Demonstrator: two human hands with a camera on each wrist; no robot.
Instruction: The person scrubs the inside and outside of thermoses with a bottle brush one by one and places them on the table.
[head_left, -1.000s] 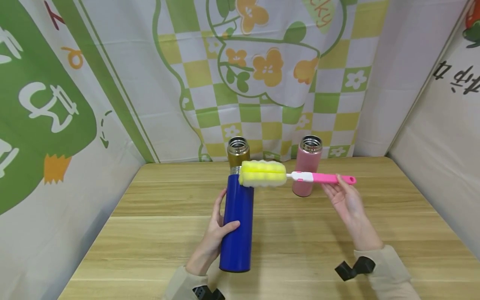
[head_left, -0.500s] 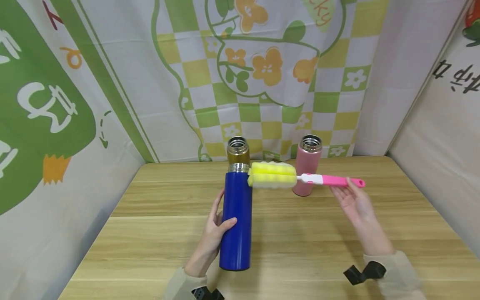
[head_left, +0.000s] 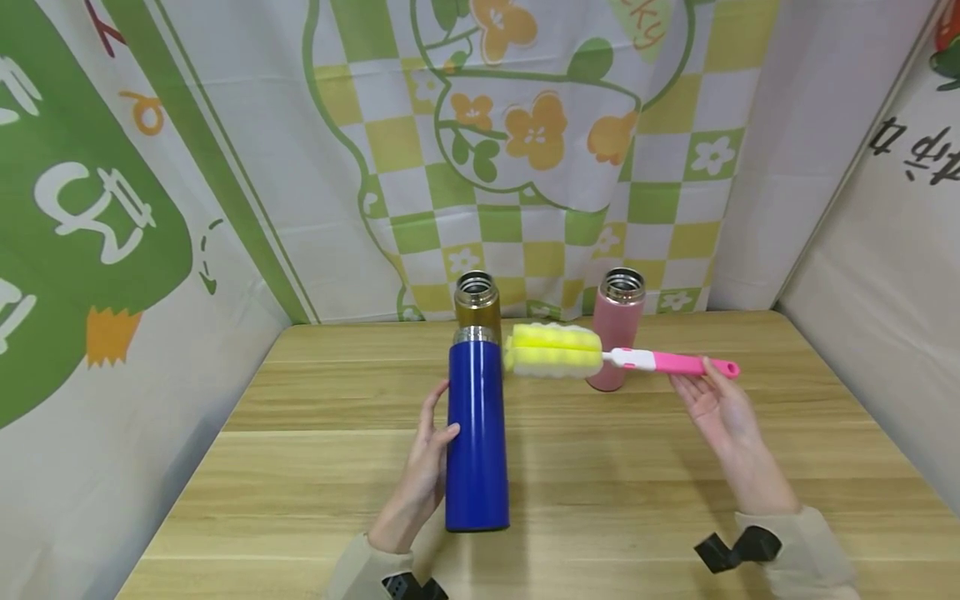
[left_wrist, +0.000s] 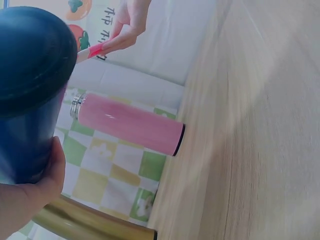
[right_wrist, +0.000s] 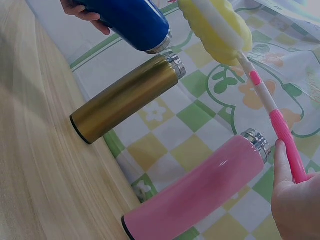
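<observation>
My left hand (head_left: 420,483) grips a tall blue thermos bottle (head_left: 478,433) from its left side, thumb on the near face. Its steel mouth has no lid and points away from me; in the left wrist view the dark base shows, raised above the table. Between thumb and fingers, my right hand (head_left: 727,429) pinches the pink handle (head_left: 678,363) of a bottle brush. The brush lies level in the air, its yellow-and-white sponge head (head_left: 555,350) pointing left, just right of the blue bottle's neck.
Behind the blue bottle stands a gold thermos bottle (right_wrist: 125,100), upright and lidless. A pink thermos bottle (right_wrist: 200,192), also lidless, stands to its right, partly behind the brush. Both are on the wooden table (head_left: 322,392) near its back edge, against a printed curtain (head_left: 525,233).
My right hand has carried the brush to the right, so its sponge no longer overlaps the blue bottle's neck. The blue bottle has risen slightly, and my left thumb has shifted toward its left edge.
</observation>
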